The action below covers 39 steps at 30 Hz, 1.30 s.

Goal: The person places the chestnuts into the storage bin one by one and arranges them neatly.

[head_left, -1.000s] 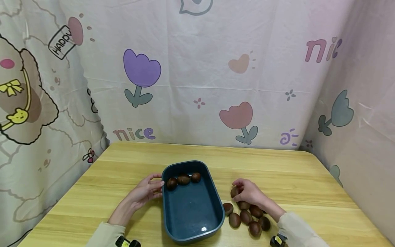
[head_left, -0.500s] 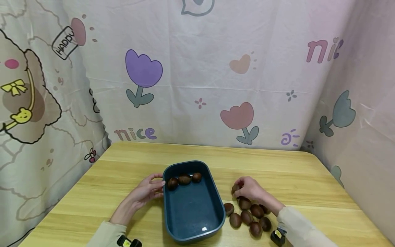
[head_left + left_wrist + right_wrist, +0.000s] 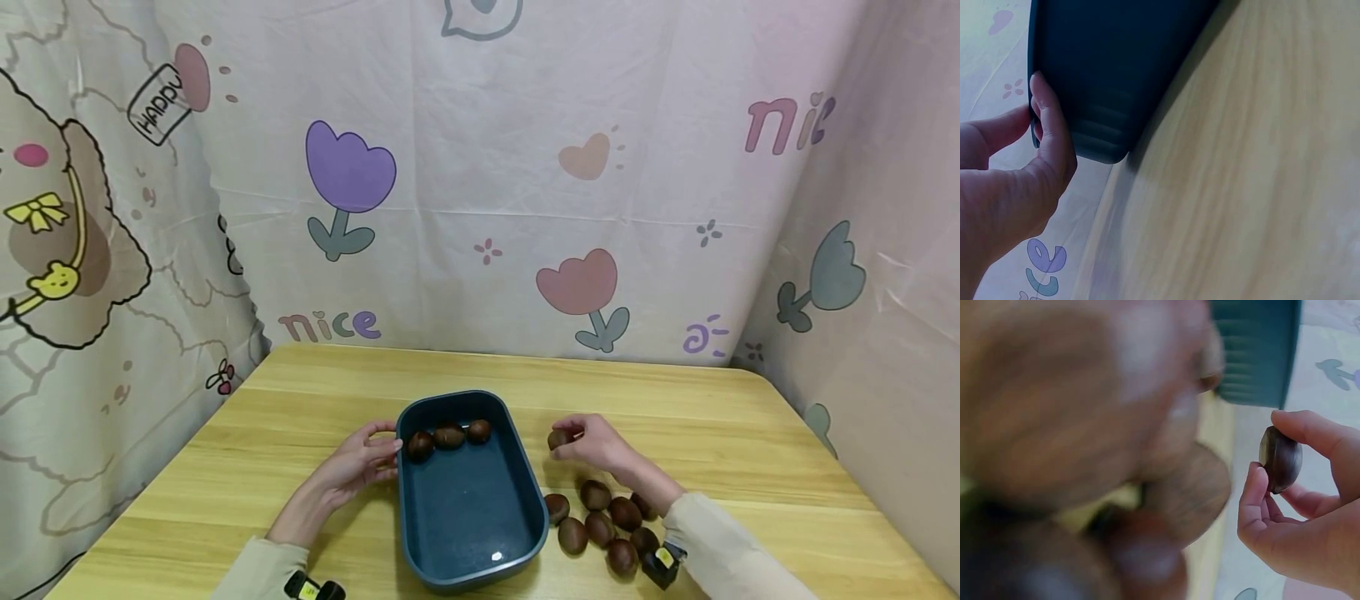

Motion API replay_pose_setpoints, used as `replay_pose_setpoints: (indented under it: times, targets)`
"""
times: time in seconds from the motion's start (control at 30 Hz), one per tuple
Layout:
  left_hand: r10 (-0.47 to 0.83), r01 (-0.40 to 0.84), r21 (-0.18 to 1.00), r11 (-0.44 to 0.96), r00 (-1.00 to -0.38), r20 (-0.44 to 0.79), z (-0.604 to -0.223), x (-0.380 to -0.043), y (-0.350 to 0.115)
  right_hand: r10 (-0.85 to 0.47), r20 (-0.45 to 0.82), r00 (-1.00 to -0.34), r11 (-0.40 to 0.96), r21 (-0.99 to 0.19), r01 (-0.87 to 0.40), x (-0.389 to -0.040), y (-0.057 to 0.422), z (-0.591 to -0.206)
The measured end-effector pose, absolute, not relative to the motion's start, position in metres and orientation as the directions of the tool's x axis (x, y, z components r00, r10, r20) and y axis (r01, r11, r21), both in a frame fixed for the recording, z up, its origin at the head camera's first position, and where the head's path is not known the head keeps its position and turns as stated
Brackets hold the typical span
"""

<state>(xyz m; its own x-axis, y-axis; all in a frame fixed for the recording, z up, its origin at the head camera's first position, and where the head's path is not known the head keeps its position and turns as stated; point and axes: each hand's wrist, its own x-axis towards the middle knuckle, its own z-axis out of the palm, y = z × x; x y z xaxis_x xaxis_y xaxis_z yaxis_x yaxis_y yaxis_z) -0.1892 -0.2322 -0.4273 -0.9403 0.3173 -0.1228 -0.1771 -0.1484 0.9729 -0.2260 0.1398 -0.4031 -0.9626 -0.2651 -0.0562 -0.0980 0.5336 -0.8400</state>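
My right hand pinches a brown chestnut between thumb and fingertips, to the right of a dark blue rectangular bin. Seen from the right wrist, the chestnut is dark and glossy with a pale patch on one side. My left hand holds the bin's left wall near its far end; the left wrist view has thumb and fingers at the rim. Inside the bin, 3 chestnuts lie along the far end.
Several loose chestnuts lie clustered on the wooden table, right of the bin and below my right hand. One chestnut lies close against the bin's right side. A printed cloth hangs behind the table.
My right hand has lifted a chestnut from the cluster's far edge and moved up and left with it, nearer the bin. The left hand stays at the bin's wall.
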Motion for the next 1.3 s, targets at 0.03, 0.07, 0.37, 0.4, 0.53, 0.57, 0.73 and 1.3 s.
replay_pose_setpoints:
  times: [0.03, 0.07, 0.37, 0.4, 0.53, 0.57, 0.73, 1.3]
  targets:
    - [0.318, -0.177, 0.973, -0.151, -0.940, -0.122, -0.427, -0.189, -0.232, -0.266, -0.064, -0.962, 0.517, -0.852, -0.086, -0.227, 0.138, -0.400]
    - [0.320, -0.178, 0.972, -0.153, -0.940, -0.121, -0.427, -0.189, -0.232, -0.271, -0.068, -0.960, 0.500, -0.862, -0.080, -0.228, 0.137, -0.398]
    - [0.324, -0.175, 0.970, -0.171, -0.939, -0.113, -0.428, -0.189, -0.232, -0.283, -0.073, -0.956, 0.475, -0.877, -0.073, -0.233, 0.119, -0.376]
    - [0.324, -0.175, 0.970, -0.172, -0.939, -0.112, -0.428, -0.189, -0.232, -0.280, -0.068, -0.958, 0.475, -0.877, -0.077, -0.233, 0.117, -0.374]
    - [0.321, -0.176, 0.969, -0.176, -0.940, -0.113, -0.429, -0.189, -0.232, -0.294, -0.034, -0.955, 0.444, -0.890, -0.105, -0.237, 0.107, -0.365]
    - [0.321, -0.176, 0.968, -0.176, -0.940, -0.113, -0.429, -0.189, -0.232, -0.300, -0.024, -0.954, 0.430, -0.895, -0.113, -0.238, 0.105, -0.362]
    - [0.325, -0.171, 0.969, -0.177, -0.940, -0.107, -0.430, -0.189, -0.232, -0.328, 0.014, -0.945, 0.369, -0.918, -0.142, -0.244, 0.089, -0.347]
    - [0.325, -0.179, 0.966, -0.188, -0.939, -0.111, -0.430, -0.189, -0.233, -0.443, 0.059, -0.894, 0.242, -0.953, -0.183, -0.248, 0.031, -0.343]
